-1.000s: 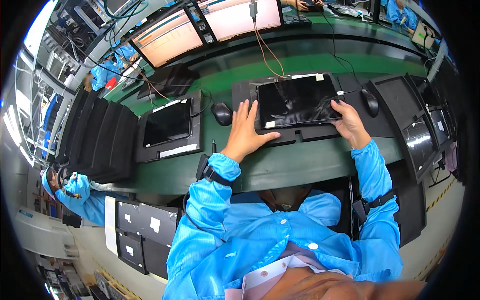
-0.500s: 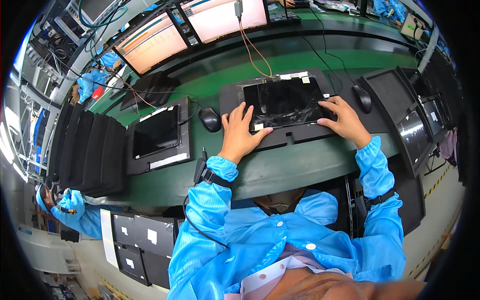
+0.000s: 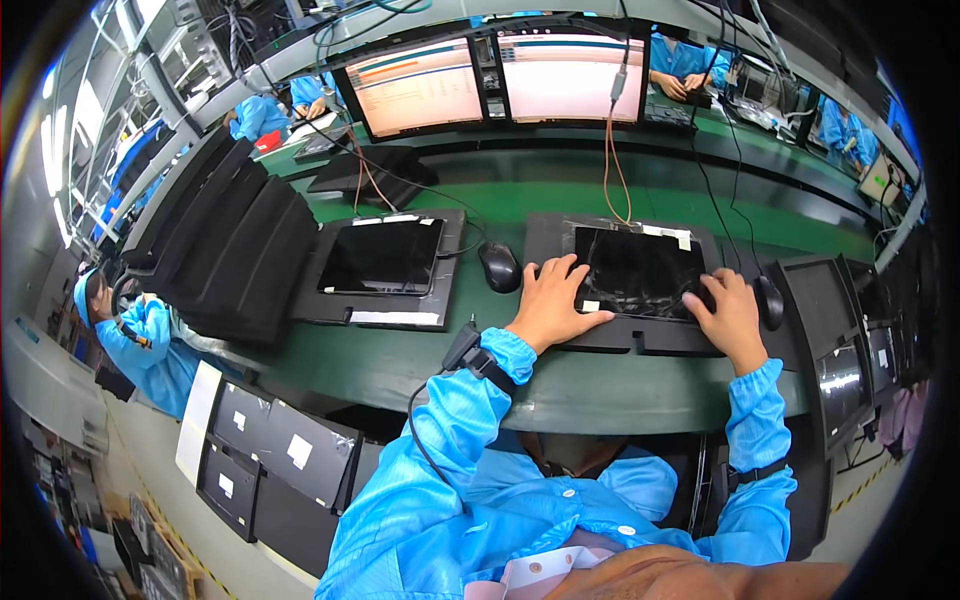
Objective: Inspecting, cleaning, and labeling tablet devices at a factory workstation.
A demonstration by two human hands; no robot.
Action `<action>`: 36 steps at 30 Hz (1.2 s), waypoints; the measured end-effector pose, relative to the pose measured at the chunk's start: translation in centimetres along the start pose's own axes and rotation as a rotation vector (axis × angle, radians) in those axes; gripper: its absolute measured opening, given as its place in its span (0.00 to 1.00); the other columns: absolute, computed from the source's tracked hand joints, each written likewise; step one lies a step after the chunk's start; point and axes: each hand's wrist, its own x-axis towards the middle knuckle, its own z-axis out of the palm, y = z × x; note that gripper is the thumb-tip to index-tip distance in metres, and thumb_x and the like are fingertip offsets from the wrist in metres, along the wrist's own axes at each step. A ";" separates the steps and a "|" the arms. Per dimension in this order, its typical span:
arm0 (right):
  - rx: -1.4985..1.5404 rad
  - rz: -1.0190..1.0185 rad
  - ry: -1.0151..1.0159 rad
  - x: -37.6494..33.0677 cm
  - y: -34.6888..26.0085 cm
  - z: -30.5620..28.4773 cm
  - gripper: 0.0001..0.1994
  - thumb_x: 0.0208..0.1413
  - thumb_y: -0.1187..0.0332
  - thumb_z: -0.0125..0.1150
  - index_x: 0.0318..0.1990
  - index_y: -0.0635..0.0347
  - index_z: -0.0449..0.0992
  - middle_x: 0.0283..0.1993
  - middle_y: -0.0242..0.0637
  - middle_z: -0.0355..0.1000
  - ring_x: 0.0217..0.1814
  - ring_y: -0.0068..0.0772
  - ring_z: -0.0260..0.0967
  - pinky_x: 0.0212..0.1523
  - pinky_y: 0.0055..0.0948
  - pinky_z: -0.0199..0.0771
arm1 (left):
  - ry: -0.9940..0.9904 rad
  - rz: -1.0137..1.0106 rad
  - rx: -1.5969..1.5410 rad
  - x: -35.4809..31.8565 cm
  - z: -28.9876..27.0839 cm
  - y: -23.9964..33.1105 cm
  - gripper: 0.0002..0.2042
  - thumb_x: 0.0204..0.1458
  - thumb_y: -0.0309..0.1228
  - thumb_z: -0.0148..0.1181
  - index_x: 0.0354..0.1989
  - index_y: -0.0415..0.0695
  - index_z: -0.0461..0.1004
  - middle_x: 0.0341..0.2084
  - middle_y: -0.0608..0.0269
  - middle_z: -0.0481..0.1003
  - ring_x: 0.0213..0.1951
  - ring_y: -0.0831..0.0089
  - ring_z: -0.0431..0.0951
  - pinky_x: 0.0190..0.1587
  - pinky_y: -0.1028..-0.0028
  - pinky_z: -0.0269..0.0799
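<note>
A dark tablet-like display panel (image 3: 640, 272) lies flat on a black foam pad (image 3: 690, 338) in front of me. White tape strips mark its far edge and one near corner. My left hand (image 3: 556, 305) rests at the panel's left side, fingers spread and thumb reaching along the near edge. At the right end, my right hand (image 3: 730, 312) has its thumb by the near right corner and its fingers, apart and slightly bent, beside the right edge. Neither hand visibly wraps round the panel.
A second display panel (image 3: 382, 256) lies on a pad to the left, near a black mouse (image 3: 499, 267). Another mouse (image 3: 768, 303) sits right of my right hand. Stacked black foam sheets (image 3: 235, 250) stand far left; black trays (image 3: 815, 305) stand right. Two monitors (image 3: 415, 88) are behind.
The whole view has swung, so the bench sits lower and further right and more of the monitors shows. Both hands stay at the panel's sides; the right fingers have shifted slightly along its edge.
</note>
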 end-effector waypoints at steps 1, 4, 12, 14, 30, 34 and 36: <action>-0.036 -0.033 0.081 1.3 -0.2 0.5 0.24 0.57 0.54 0.68 0.53 0.64 0.79 0.56 0.45 0.72 0.60 0.47 0.69 0.59 0.42 0.68 | -0.032 -0.013 -0.044 0.2 -0.3 0.1 0.40 0.48 0.60 0.67 0.61 0.39 0.73 0.64 0.46 0.66 0.66 0.52 0.63 0.67 0.49 0.51; -0.023 -0.136 0.180 5.2 0.7 4.3 0.23 0.61 0.55 0.64 0.56 0.65 0.77 0.61 0.47 0.71 0.64 0.51 0.67 0.65 0.44 0.64 | 0.005 0.021 -0.020 0.1 0.6 0.3 0.40 0.49 0.60 0.66 0.61 0.39 0.73 0.65 0.47 0.65 0.66 0.53 0.62 0.67 0.49 0.51; 0.049 -0.104 0.078 8.0 2.2 8.0 0.19 0.65 0.60 0.58 0.55 0.65 0.77 0.60 0.50 0.74 0.64 0.54 0.68 0.66 0.45 0.66 | 0.031 -0.005 -0.047 0.0 1.4 0.5 0.40 0.50 0.61 0.65 0.62 0.38 0.73 0.67 0.44 0.64 0.68 0.52 0.61 0.69 0.44 0.48; 0.011 -0.146 0.140 8.1 2.2 8.2 0.17 0.62 0.63 0.61 0.53 0.65 0.77 0.57 0.49 0.75 0.61 0.54 0.70 0.63 0.46 0.68 | -0.023 -0.021 -0.082 0.0 0.9 0.7 0.42 0.50 0.59 0.66 0.65 0.37 0.69 0.68 0.42 0.62 0.70 0.49 0.59 0.71 0.42 0.45; 0.225 -0.737 -0.202 17.9 -29.1 16.7 0.14 0.54 0.59 0.63 0.41 0.60 0.84 0.43 0.47 0.77 0.51 0.51 0.74 0.53 0.47 0.74 | 0.166 -0.370 0.264 -13.4 -11.6 -20.4 0.40 0.48 0.54 0.68 0.64 0.38 0.70 0.67 0.43 0.64 0.72 0.51 0.58 0.72 0.44 0.45; 0.304 -0.802 -0.270 19.6 -29.5 16.3 0.12 0.56 0.64 0.62 0.41 0.64 0.82 0.44 0.51 0.75 0.48 0.55 0.73 0.51 0.48 0.73 | 0.314 -0.237 0.235 -12.1 -12.2 -20.4 0.34 0.41 0.53 0.68 0.54 0.42 0.79 0.58 0.49 0.72 0.62 0.55 0.67 0.64 0.51 0.56; 0.346 -0.757 -0.325 20.4 -28.9 15.4 0.12 0.57 0.64 0.62 0.41 0.65 0.78 0.42 0.50 0.74 0.46 0.53 0.74 0.47 0.44 0.74 | 0.318 -0.231 0.198 -11.4 -12.0 -21.0 0.33 0.42 0.51 0.67 0.56 0.43 0.78 0.57 0.50 0.72 0.62 0.54 0.66 0.63 0.51 0.56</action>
